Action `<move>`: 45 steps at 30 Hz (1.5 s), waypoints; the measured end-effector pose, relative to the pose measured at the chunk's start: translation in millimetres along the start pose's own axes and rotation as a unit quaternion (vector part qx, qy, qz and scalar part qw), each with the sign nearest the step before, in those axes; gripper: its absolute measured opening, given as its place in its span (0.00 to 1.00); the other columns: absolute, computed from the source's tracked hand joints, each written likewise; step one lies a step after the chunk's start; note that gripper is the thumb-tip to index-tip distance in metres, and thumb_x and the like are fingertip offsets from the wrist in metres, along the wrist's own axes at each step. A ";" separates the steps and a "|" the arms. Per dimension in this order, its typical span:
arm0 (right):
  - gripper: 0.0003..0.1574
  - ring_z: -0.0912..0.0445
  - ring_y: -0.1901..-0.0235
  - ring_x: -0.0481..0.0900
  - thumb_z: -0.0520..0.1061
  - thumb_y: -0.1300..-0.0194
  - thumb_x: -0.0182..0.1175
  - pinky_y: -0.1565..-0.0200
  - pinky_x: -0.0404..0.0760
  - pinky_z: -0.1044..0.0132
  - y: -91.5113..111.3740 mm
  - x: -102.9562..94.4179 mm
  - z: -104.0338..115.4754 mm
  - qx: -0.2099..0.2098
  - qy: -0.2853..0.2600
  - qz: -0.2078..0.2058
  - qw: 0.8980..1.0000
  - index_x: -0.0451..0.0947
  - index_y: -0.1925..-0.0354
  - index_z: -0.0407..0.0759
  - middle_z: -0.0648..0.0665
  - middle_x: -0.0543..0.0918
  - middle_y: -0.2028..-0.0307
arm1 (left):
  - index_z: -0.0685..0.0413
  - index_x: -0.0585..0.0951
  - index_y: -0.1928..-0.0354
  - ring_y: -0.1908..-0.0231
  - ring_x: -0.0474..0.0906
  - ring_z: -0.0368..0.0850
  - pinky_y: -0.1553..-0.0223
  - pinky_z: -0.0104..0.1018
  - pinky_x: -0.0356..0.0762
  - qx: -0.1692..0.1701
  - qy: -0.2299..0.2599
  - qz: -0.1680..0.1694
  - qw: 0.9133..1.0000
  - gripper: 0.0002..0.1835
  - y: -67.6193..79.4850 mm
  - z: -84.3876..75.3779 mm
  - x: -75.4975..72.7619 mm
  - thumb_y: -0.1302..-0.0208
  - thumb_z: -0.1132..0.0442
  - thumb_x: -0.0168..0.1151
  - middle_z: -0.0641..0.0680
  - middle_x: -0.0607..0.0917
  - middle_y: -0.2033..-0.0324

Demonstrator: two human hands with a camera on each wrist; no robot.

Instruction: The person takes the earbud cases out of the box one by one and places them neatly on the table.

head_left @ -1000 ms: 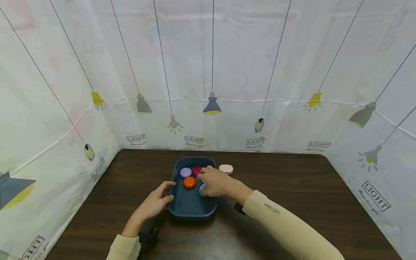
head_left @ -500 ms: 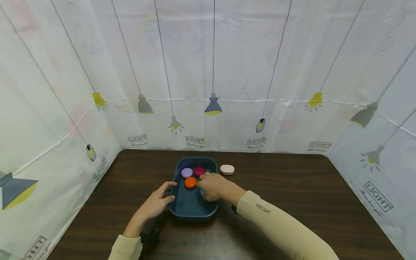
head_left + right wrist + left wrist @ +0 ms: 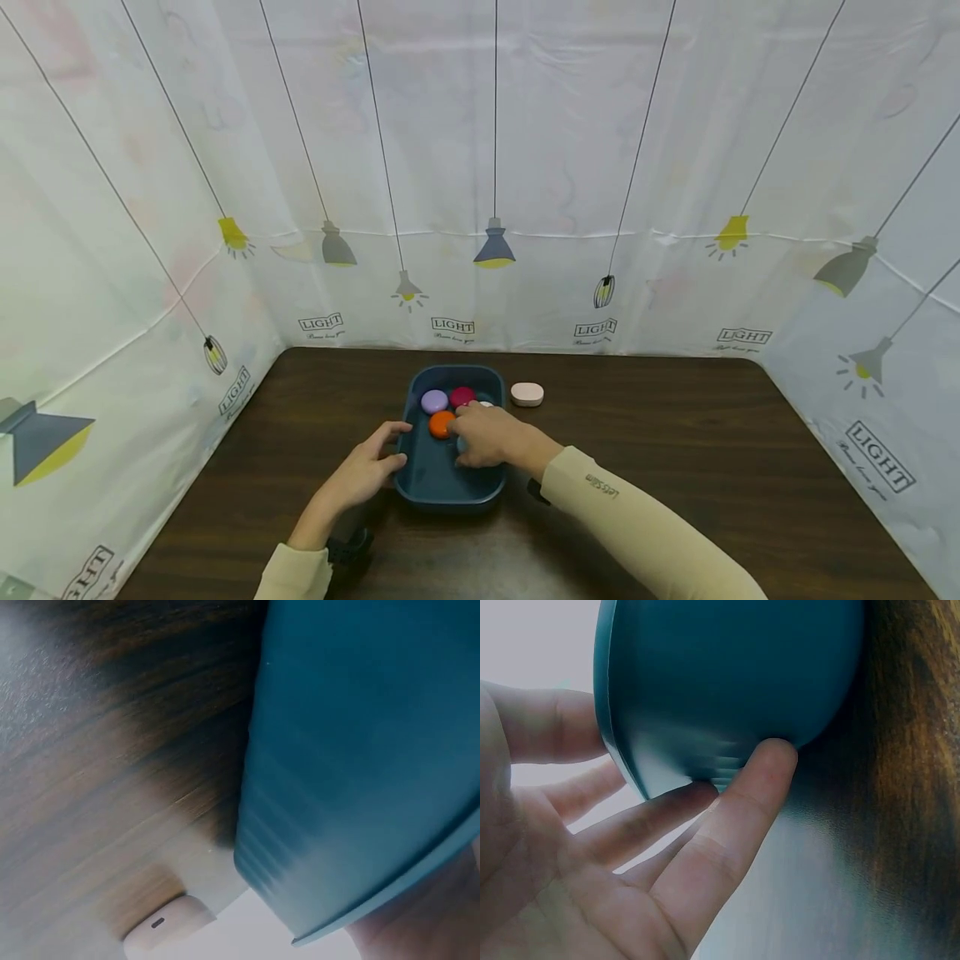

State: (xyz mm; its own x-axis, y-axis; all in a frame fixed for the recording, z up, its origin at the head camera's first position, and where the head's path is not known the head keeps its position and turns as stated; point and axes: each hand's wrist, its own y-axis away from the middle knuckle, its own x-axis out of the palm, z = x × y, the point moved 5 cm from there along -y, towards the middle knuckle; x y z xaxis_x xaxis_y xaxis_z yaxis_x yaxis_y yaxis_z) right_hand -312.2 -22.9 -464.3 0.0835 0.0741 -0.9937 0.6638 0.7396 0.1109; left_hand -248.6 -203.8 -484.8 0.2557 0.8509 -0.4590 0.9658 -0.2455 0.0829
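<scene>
With the fingers of your left hand point(image 3: 362, 471) loosely spread and touching the outside of the blue tray point(image 3: 431, 485), your right hand point(image 3: 491, 437) appears to pinch a light-blue piece point(image 3: 462, 445) inside it, beside the orange piece point(image 3: 442, 425). Steady the tray with that light left touch, and guide the mostly hidden light-blue piece low and level, without nudging its orange neighbour.

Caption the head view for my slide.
Left grip at a blue tray; right grip over a light-blue disc inside it.
</scene>
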 end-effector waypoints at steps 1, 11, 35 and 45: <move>0.24 0.56 0.63 0.71 0.59 0.48 0.70 0.60 0.78 0.61 0.4 -0.1 -0.8 0.005 -0.008 0.005 1.000 0.81 0.54 0.53 0.51 0.76 0.62 | 0.47 0.66 0.35 0.52 0.76 0.57 0.62 0.44 0.81 -0.001 -0.001 -0.001 1.000 0.22 0.3 0.1 0.1 0.30 0.65 0.50 0.64 0.66 0.36; 0.24 0.58 0.65 0.71 0.57 0.48 0.70 0.59 0.78 0.64 0.3 1.3 1.6 0.019 -0.052 0.002 0.998 0.80 0.53 0.51 0.52 0.77 0.63 | 0.49 0.65 0.34 0.52 0.76 0.58 0.62 0.45 0.81 0.002 0.006 0.006 1.000 0.23 0.1 2.4 2.0 0.30 0.64 0.50 0.65 0.66 0.37; 0.24 0.56 0.60 0.66 0.59 0.46 0.67 0.66 0.76 0.68 40.4 -30.3 6.1 0.024 -0.110 -0.155 0.982 0.81 0.52 0.53 0.51 0.74 0.57 | 0.50 0.66 0.35 0.55 0.77 0.55 0.63 0.43 0.82 0.007 0.006 0.000 1.000 0.22 2.7 -3.7 1.2 0.30 0.66 0.51 0.66 0.67 0.38; 0.22 0.58 0.61 0.66 0.58 0.45 0.66 0.67 0.73 0.70 60.1 -45.8 -3.4 0.029 -0.101 -0.203 0.974 0.81 0.53 0.52 0.53 0.73 0.60 | 0.50 0.65 0.35 0.54 0.76 0.56 0.63 0.43 0.82 0.011 0.001 0.003 1.000 0.22 -0.1 -0.5 1.3 0.30 0.65 0.50 0.66 0.66 0.37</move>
State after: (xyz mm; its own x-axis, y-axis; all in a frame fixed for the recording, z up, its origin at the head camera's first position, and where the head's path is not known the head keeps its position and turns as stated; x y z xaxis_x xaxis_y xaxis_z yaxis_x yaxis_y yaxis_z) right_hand -278.7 20.5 -412.1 -0.0537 -0.3538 -0.9338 0.7128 0.6413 -0.2840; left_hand -248.3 -202.5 -484.9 0.2617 0.8499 -0.4574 0.9631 -0.2611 0.0658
